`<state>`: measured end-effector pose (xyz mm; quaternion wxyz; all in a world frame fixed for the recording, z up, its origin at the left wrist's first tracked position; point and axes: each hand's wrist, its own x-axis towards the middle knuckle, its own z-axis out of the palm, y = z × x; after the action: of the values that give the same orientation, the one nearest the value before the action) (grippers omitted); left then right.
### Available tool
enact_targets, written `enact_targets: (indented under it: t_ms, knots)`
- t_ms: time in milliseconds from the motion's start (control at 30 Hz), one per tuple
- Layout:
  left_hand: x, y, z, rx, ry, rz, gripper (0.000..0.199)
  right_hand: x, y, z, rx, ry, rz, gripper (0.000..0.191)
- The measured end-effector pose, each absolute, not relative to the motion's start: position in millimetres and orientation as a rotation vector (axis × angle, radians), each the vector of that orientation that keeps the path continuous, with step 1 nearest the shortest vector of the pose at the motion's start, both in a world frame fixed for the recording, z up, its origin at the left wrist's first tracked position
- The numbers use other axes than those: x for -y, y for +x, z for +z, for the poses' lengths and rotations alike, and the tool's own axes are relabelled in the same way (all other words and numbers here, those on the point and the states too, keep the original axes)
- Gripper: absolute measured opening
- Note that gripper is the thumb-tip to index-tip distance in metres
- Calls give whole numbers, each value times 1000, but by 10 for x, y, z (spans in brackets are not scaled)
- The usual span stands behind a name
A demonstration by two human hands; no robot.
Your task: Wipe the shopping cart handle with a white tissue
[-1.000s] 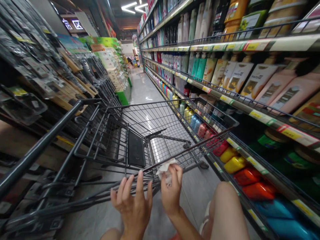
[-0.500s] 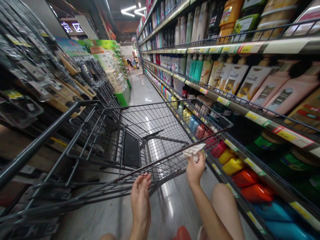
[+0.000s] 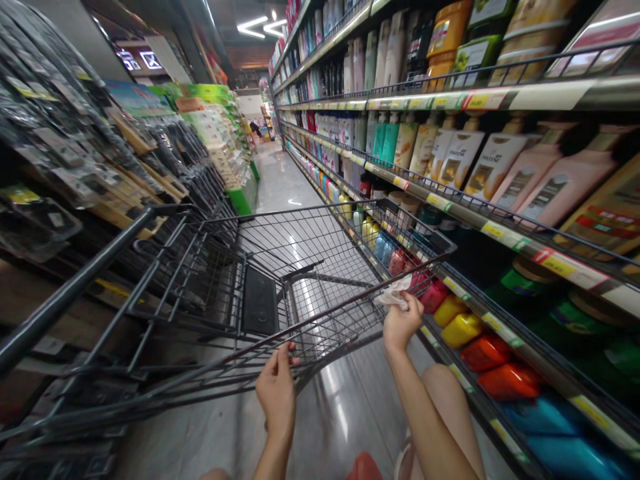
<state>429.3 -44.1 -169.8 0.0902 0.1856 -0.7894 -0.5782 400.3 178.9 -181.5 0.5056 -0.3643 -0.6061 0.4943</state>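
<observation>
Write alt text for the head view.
The right hand holds a crumpled white cloth or tissue at the near side of a black wire shopping cart; the left hand is by that side. Colourful plastic bottles line dark metal shelves at right.

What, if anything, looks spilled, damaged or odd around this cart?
Nothing stands out. The cart shows no visible damage, the bright streaks on the floor look like reflections, and the white bottles stand in a row. A red object at the bottom edge is cut off, so I can't identify it.
</observation>
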Motion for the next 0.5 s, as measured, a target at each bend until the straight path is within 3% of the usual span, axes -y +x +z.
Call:
enact_targets:
  t_ms: [267, 500]
  knots:
    - [441, 4300, -1727, 2488, 402, -1391, 57, -1561, 4022, -1715, 1460, -874, 1312, 49]
    - [450, 4294, -1738, 2458, 341, -1383, 49, -1573, 4041, -1722, 1514, -896, 1297, 29]
